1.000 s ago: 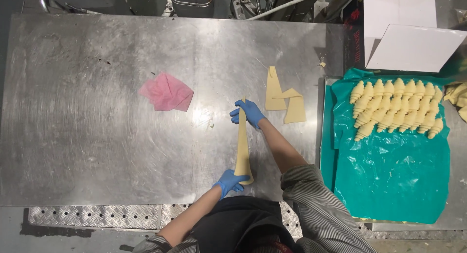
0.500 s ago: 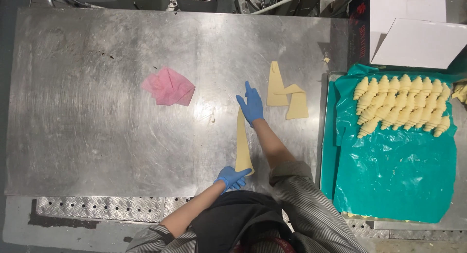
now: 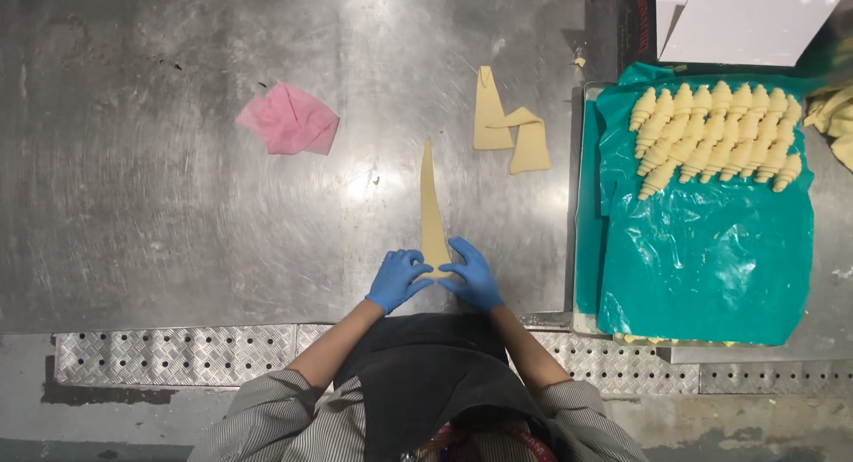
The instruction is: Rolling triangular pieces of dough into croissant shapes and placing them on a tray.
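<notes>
A long thin triangle of pale dough (image 3: 431,204) lies on the steel table (image 3: 178,213), its tip pointing away from me. Both hands wear blue gloves. My left hand (image 3: 396,280) and my right hand (image 3: 473,274) rest side by side on the wide near end of the triangle, fingers curled onto its corners. Two more cut dough pieces (image 3: 508,129) lie overlapping farther back to the right.
A crumpled pink cloth (image 3: 288,119) sits at the back left. On the right a tray lined with teal plastic (image 3: 711,258) holds several rolled croissants (image 3: 715,138) in rows. White cardboard (image 3: 751,18) lies beyond it.
My right hand has come back from the far tip of the dough triangle to its near wide end, beside my left hand. The camera view has shifted slightly.
</notes>
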